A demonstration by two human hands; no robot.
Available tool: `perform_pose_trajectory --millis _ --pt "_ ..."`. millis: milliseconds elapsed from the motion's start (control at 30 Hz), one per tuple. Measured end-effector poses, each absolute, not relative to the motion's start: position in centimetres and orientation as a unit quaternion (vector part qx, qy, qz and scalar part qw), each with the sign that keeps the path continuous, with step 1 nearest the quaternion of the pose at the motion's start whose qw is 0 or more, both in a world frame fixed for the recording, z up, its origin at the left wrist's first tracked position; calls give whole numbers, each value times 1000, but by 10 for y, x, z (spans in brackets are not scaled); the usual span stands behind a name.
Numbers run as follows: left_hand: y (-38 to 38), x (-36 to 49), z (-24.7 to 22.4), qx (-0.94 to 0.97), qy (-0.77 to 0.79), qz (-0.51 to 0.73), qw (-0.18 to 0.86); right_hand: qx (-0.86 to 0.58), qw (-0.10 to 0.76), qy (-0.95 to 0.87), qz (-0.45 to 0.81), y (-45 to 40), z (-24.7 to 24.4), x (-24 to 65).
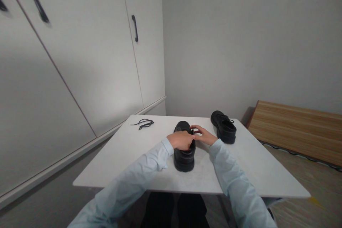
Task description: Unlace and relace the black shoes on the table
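Observation:
A black shoe [184, 164] stands upright on the white table in front of me, toe pointing away. My left hand [181, 140] lies across its opening, fingers curled and partly hidden inside or behind the upper. At the shoe's right side, my right hand [203, 135] has its thumb and fingers bent around a small dark piece by the lacing area. Whether that piece is a lace or the shoe's edge is too small to tell. The fingertips of both hands nearly meet there.
A loose black shoelace [145, 124] lies at the table's far left. Another black shoe [224, 128], laced, stands at the far right. Beyond the white table [120, 164] are white cabinets [107, 60], a grey wall and a wood-grain panel [296, 128].

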State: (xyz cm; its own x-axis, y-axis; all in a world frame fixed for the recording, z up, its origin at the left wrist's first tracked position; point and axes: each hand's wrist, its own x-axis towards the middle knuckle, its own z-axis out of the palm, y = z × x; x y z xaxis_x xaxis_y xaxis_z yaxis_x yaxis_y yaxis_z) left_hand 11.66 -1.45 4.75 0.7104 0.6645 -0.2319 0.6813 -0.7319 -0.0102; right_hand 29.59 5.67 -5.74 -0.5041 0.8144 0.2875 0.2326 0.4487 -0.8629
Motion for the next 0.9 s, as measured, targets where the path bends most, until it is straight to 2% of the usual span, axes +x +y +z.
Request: perform_pose_trajectory --millis 400,633,733,900 --pt "-4 96 57 913 395 -3 106 -339 359 -771 401 60 -61 296" --pt "11 79 61 883 404 55 232 -341 366 -772 393 60 -61 295" --pt "8 82 57 884 403 58 230 -364 350 -772 386 57 -60 293" --pt "-12 93 54 888 433 46 145 -397 332 -775 362 55 -58 292"
